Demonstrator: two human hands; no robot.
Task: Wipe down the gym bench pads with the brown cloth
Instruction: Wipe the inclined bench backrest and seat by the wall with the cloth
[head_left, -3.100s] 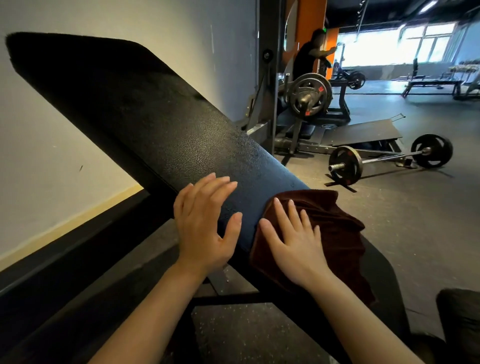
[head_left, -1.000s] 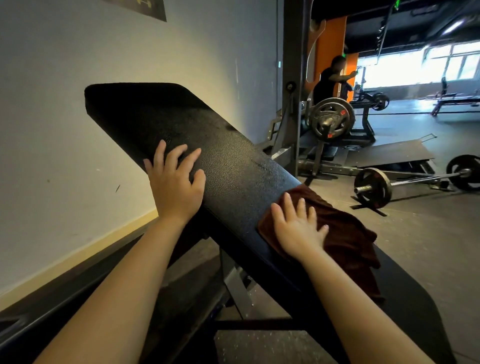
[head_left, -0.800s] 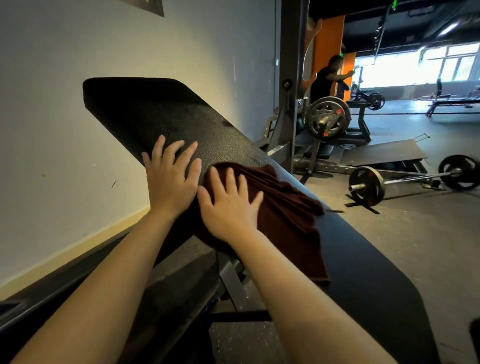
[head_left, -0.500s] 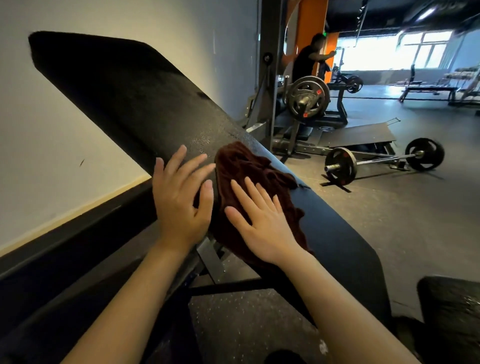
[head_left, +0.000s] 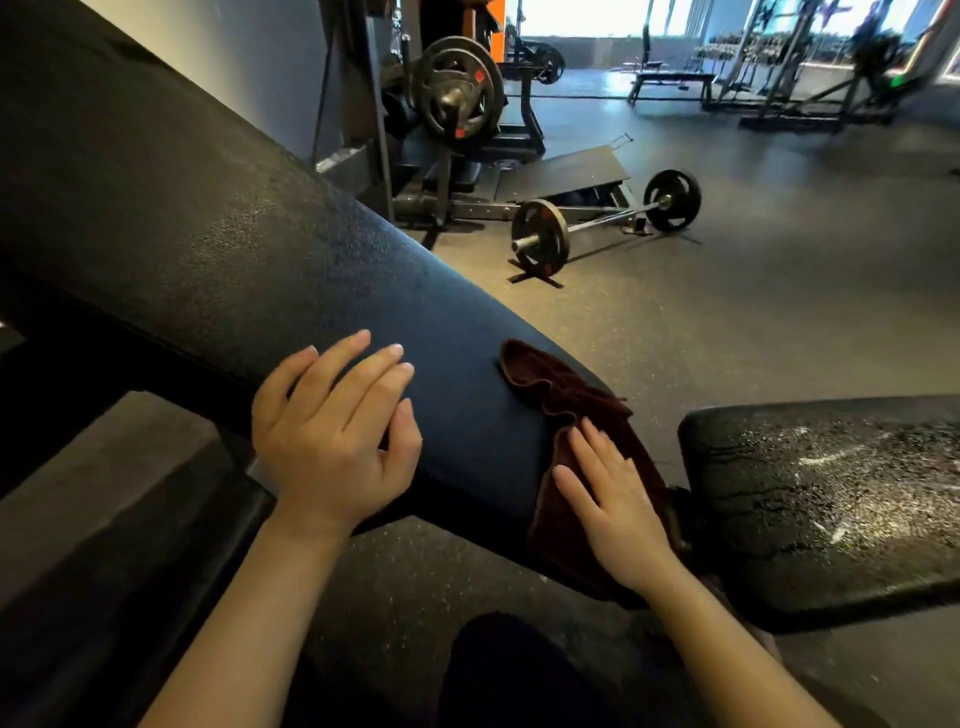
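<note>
From the head camera, the tilted back pad (head_left: 260, 249) runs as a wide black band from the 10 o'clock corner down toward the lower middle, its pebbled skin catching light along the upper edge. The left hand (head_left: 332, 441) lies flat on the pad's near edge, fingers straight and a little spread, pointing toward 1 o'clock, thumb out to the side; it holds nothing. At 3 o'clock from it, well apart on the same pad, the right hand (head_left: 615, 506) presses the cloth (head_left: 558, 387) against the pad's low end with straight, spread fingers, not curled round it. The cloth is brown and bunched; one rumpled end reaches toward 11 o'clock from the fingertips, the rest hangs down over the pad's near edge under the palm. At 3 o'clock from the right hand, just beside the cloth, sits the seat pad (head_left: 831, 499), level, its black skin cracked and glinting with pale streaks. On the floor (head_left: 753, 312) at 12 o'clock from the cloth lies a barbell (head_left: 602, 221) with a plate at each end, and behind it, at 11 o'clock, a rack (head_left: 457, 93) carries more plates.
</note>
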